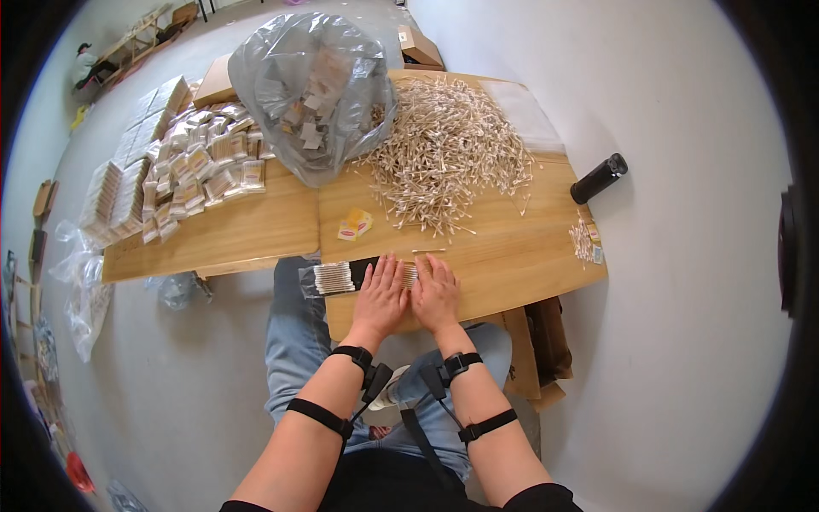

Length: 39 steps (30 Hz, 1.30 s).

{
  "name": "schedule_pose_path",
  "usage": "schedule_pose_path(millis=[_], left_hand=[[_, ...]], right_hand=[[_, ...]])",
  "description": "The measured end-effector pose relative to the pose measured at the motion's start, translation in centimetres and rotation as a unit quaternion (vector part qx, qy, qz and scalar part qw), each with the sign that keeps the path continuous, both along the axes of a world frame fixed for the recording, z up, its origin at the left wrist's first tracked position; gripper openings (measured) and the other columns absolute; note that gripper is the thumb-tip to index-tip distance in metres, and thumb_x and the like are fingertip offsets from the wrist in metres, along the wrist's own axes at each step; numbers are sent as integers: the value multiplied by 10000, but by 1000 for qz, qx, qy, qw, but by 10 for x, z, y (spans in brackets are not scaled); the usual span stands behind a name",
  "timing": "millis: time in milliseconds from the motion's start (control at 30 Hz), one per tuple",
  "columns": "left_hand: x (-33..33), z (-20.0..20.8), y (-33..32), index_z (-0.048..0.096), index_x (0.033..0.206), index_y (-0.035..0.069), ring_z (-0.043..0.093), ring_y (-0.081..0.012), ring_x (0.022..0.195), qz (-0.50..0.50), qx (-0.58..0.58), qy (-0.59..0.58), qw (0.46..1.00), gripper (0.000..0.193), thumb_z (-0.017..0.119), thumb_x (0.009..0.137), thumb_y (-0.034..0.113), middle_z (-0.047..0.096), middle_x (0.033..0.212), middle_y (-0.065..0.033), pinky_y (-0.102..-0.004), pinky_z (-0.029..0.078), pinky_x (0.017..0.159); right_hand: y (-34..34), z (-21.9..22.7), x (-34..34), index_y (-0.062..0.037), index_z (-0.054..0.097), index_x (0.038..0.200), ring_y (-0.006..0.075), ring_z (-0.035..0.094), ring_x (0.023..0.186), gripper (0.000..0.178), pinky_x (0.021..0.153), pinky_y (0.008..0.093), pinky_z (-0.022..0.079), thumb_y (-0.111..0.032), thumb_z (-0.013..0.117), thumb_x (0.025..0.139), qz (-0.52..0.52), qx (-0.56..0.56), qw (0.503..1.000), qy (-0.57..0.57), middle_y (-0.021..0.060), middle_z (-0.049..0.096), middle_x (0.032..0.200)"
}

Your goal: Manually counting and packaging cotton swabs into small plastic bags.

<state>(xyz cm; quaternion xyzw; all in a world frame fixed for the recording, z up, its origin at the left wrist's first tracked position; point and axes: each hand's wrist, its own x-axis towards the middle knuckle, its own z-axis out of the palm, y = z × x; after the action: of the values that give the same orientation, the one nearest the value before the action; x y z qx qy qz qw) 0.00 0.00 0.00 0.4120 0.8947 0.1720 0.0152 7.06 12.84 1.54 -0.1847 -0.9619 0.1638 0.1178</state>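
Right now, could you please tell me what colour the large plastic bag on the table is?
The plastic bag is translucent grey, best seen in the head view.

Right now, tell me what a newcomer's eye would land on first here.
Probably the big heap of loose cotton swabs, spread over the table's far part. Just left of it sits a bulging grey plastic bag. Toward the near edge, the left hand and right hand lie side by side.

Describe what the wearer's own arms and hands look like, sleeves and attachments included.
The left hand and right hand are ungloved. Short black sleeves show at the lower edge. Each forearm wears two black straps, one near the wrist, one nearer the elbow, with a dark angular device and a thin dark cable.
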Motion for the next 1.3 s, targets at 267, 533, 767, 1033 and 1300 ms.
schedule_pose_path(millis=[267,533,767,1033,1300], left_hand=[[0,-5,-1,417,1426,48,287,-260,1430,11,52,22,998,539,466,945,287,339,1527,-128,-434,199,1173],[-1,-4,1,410,1431,51,299,-270,1424,12,60,15,998,541,473,936,260,349,1521,-132,-436,208,1169],[-16,-3,-35,432,1402,45,332,-353,1388,95,324,16,941,542,540,872,86,394,1473,-172,-475,253,1141],[-56,-18,-89,536,1169,-18,525,-373,1118,330,280,51,900,299,514,955,189,564,1179,-205,-443,415,965],[-73,-36,-86,571,1032,-3,626,-389,821,395,307,-117,858,394,521,968,383,652,931,-214,-461,499,728]], right_hand=[[-7,-9,-1,-37,414,1421,282,348,1390,555,1152,505,199,-249,502,916,71,75,994,19,122,404,1485],[-10,-2,3,-31,336,1466,292,288,1424,563,1161,531,151,-261,440,962,77,85,992,-47,137,345,1522],[-10,-6,1,-54,302,1485,279,308,1415,576,1155,539,173,-276,427,968,85,116,988,-60,116,324,1538],[-5,0,-10,-53,269,1496,273,269,1436,589,1169,525,145,-280,414,973,153,105,979,-81,110,306,1548],[-11,4,-31,-53,279,1493,268,277,1434,577,1178,503,129,-277,406,977,208,121,965,-100,106,328,1537]])
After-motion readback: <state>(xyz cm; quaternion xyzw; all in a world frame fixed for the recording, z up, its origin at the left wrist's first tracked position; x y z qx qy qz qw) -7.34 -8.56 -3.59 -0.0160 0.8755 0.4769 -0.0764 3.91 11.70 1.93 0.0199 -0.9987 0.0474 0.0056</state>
